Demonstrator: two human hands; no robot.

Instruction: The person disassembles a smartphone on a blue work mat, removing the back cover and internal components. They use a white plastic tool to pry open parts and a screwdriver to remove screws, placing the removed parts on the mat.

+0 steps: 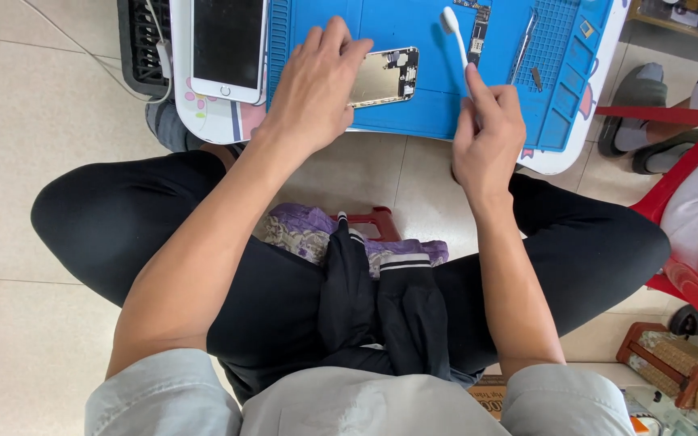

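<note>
I see my left hand point(313, 89) spread flat, fingers loosely extended, pressing down on the opened phone housing point(387, 76) that lies on the blue work mat point(414, 113); nothing is clasped in it, only held down. My right hand point(488, 141) is closed around the handle of a white brush point(454, 28), thumb and forefinger pinching it, with the bristle end raised above the mat just right of the housing. Further right of the housing on the mat lie a circuit board point(478, 32) and metal tweezers point(523, 36). Left of the mat a white phone point(228, 48) rests face up.
</note>
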